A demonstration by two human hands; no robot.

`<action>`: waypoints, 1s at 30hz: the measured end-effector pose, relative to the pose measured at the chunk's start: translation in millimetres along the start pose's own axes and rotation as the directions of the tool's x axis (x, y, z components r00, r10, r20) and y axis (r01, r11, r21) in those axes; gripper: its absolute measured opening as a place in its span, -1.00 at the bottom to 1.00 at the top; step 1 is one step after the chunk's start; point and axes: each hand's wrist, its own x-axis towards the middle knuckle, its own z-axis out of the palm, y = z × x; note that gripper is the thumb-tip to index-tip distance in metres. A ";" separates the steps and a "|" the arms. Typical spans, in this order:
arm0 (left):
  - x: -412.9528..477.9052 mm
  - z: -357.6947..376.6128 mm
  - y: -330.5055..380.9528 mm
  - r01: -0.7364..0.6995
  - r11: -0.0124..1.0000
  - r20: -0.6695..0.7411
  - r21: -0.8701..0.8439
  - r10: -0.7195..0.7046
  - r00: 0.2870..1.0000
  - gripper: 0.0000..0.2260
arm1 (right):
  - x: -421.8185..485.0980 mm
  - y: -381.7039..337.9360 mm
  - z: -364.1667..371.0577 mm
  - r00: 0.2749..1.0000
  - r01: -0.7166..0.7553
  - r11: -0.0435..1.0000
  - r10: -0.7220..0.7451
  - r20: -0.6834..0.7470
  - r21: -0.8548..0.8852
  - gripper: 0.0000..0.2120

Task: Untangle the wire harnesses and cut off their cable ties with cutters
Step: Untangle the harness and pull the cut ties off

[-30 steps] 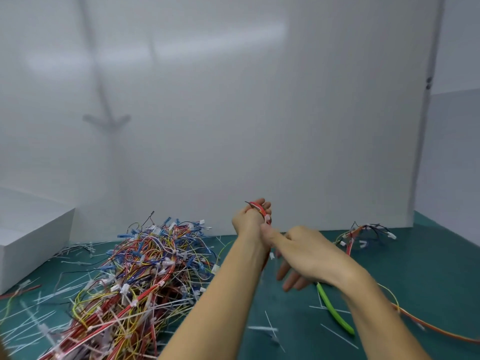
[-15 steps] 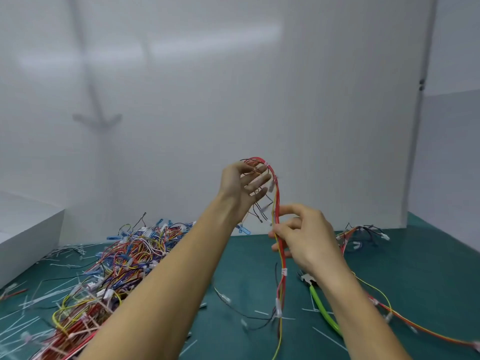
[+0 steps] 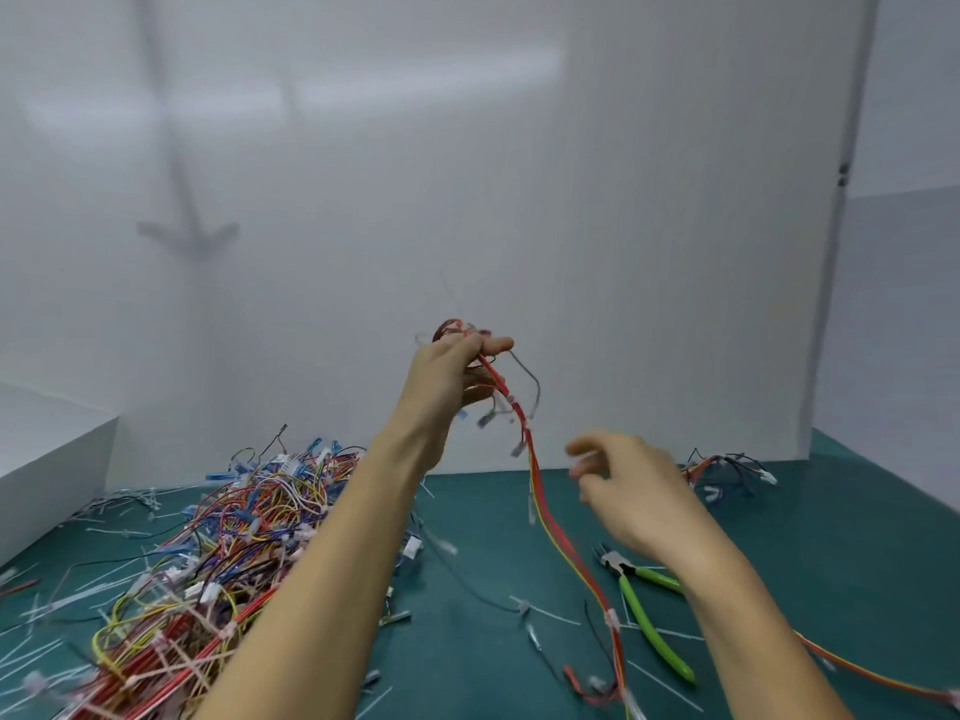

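The wire harness (image 3: 540,498) hung from the raised left hand (image 3: 452,379), which gripped its upper end, with a small loop of red wire and a few loose branches showing above and beside the curled fingers. From that grip the red and yellow strands ran down and to the right in one long slanting line, the top end high against the white backdrop and the bottom end trailing on the green mat (image 3: 831,553) near the lower edge of the view. A white cable tie (image 3: 612,618) sat on the strands low down.

The right hand (image 3: 631,493) was blurred and hovered just right of the harness at mid height, apart from it, fingers loosely curled and holding nothing.

The green-handled cutters (image 3: 631,589) lay on the mat below the right hand, just right of the hanging strands, with the jaws pointing away from the person. A big tangled pile of harnesses (image 3: 234,543) lay to the left of the left forearm, and a small bundle (image 3: 727,470) lay by the backdrop beyond the right hand. Cut tie pieces (image 3: 550,613) were scattered over the mat.
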 end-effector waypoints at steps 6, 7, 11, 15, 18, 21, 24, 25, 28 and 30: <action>-49.6 16.4 -20.0 -0.356 0.909 0.279 0.219 0.291 0.915 -0.79 | 11.6 4.1 -9.7 0.976 0.063 0.754 0.091 -0.199 0.654 -0.80; -56.2 19.8 -26.0 -0.421 0.862 0.325 0.282 0.328 0.887 -0.82 | 11.4 2.5 -9.0 0.989 0.045 0.649 0.080 -0.126 0.760 -0.74; -71.6 30.0 -48.0 -0.544 0.747 0.488 0.382 0.337 0.805 -0.87 | 8.8 -0.7 -7.8 0.996 -0.001 0.406 0.085 -0.036 0.914 -0.57; -76.3 33.7 -67.2 -0.584 0.606 0.607 0.539 0.201 0.769 -0.86 | 11.8 7.3 -11.1 0.984 0.022 0.489 0.142 -0.104 0.872 -0.68; -82.1 37.9 -73.6 -0.631 0.487 0.669 0.604 0.122 0.733 -0.85 | 10.5 7.8 -13.8 0.978 0.087 0.589 0.104 -0.182 0.803 -0.89; -86.8 43.1 -75.9 -0.702 0.364 0.701 0.612 0.160 0.694 -0.85 | 11.4 8.5 -8.5 0.975 0.043 0.727 0.118 -0.187 0.685 -0.76; -90.8 50.2 -75.1 -0.766 0.220 0.745 0.604 0.186 0.640 -0.81 | 11.1 11.7 -3.2 0.994 -0.014 0.944 0.050 -0.102 0.331 -0.43; -91.6 51.7 -74.0 -0.764 0.212 0.747 0.610 0.167 0.643 -0.79 | 9.2 10.8 -3.7 0.999 0.022 0.954 -0.009 -0.044 0.300 -0.38; -90.1 49.3 -70.6 -0.712 0.299 0.708 0.636 0.140 0.692 -0.81 | 6.5 6.7 -8.9 0.984 0.140 0.934 -0.167 0.056 0.328 -0.33; -87.3 43.1 -68.0 -0.669 0.344 0.676 0.659 0.121 0.727 -0.82 | 4.2 6.7 -11.9 0.963 0.194 0.923 -0.244 0.114 0.332 -0.38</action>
